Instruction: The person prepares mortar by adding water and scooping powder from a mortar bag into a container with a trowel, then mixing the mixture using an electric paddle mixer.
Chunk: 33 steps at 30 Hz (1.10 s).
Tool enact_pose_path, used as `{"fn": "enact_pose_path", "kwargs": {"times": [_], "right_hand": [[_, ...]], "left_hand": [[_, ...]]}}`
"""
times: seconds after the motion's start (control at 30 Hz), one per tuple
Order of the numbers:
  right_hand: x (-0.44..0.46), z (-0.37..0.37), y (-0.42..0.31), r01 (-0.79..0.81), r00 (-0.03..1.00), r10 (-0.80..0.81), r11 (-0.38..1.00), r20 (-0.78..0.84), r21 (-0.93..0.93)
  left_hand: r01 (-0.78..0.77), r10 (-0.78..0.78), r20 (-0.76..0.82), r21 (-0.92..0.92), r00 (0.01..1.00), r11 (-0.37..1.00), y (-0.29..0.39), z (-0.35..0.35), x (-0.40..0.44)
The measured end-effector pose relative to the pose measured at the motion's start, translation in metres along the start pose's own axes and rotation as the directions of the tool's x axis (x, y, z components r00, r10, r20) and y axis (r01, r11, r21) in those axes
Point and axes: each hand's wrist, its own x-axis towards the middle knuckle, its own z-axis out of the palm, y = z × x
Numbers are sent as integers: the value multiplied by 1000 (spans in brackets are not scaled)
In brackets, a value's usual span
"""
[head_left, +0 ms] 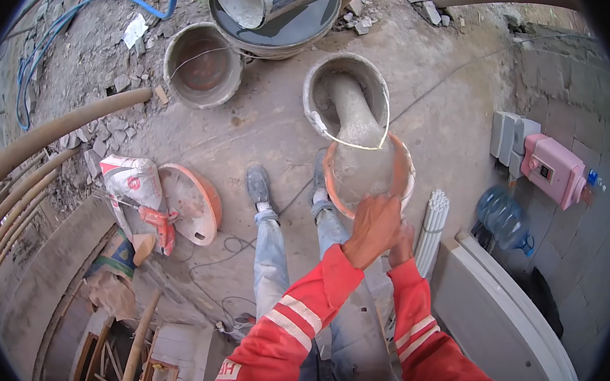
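An orange bucket (406, 172) with grey slurry inside is tipped away from me. A thick grey stream (352, 104) runs from it into a mortar-crusted bucket (310, 97) with a wire handle, standing on the ground. My left hand (375, 229) is closed at the orange bucket's near rim. Partly hidden beyond it, my right hand (401, 246) is also closed against the same bucket, low on its near side; its fingertips do not show.
Another bucket (235, 88) and a large slurry-filled tub (279, 47) stand ahead. Left are a white bag (132, 179), a red power drill (159, 227) and an orange basin (212, 198). White tubes (433, 227) and a water jug (500, 214) lie right. A cable (234, 246) crosses the floor.
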Motion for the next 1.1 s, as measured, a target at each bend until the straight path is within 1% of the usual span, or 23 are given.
{"fn": "enact_pose_path", "kwargs": {"times": [0.03, 0.1, 0.13, 0.2, 0.27, 0.37, 0.47, 0.57, 0.67, 0.77, 0.87, 0.97, 1.1], "right_hand": [[3, -2, 4, 65, 998, -64, 996, 15, -54], [6, -5, 4, 117, 993, -113, 988, 44, -101], [7, -5, -1, 105, 993, -100, 990, 56, -98], [3, -1, -14, 17, 1000, -16, 1000, 26, -23], [-15, 22, -50, -123, 991, 129, 984, -42, 132], [-11, 27, -57, -129, 991, 133, 986, -33, 107], [-17, 44, -73, -94, 991, 110, 978, -78, 185], [-13, 48, -77, -75, 997, 78, 981, -9, 181], [-8, 49, -73, -97, 995, 99, 989, -11, 113], [-11, 57, -80, -53, 998, 56, 984, -11, 171], [-13, 66, -91, -44, 999, 49, 978, -23, 202], [-12, 74, -97, -27, 1000, 30, 975, -10, 221], [-8, 84, -102, -10, 1000, 4, 973, 26, 230]], "left_hand": [[1, -1, -8, 5, 1000, 1000, 0, -1, 1], [18, -18, -11, 5, 1000, 1000, 1, -5, 4], [35, -35, -7, -2, 999, 999, 2, -9, 7], [56, -56, -3, -19, 998, 998, 2, -14, 11], [63, -63, -3, -42, 998, 997, -2, -16, 15], [91, -94, -56, -56, 994, 994, -5, -15, 18], [104, -108, -85, -46, 991, 993, -10, -20, 21], [139, -144, -102, -56, 984, 989, -21, -25, 28], [138, -146, -129, -66, 981, 988, -28, -31, 32], [109, -115, -155, -45, 981, 993, -29, -39, 35], [112, -112, -205, -12, 972, 994, -32, -39, 40], [70, -59, -295, 28, 954, 997, -35, -41, 42], [101, -116, -297, -68, 948, 993, -47, -47, 47]]}}
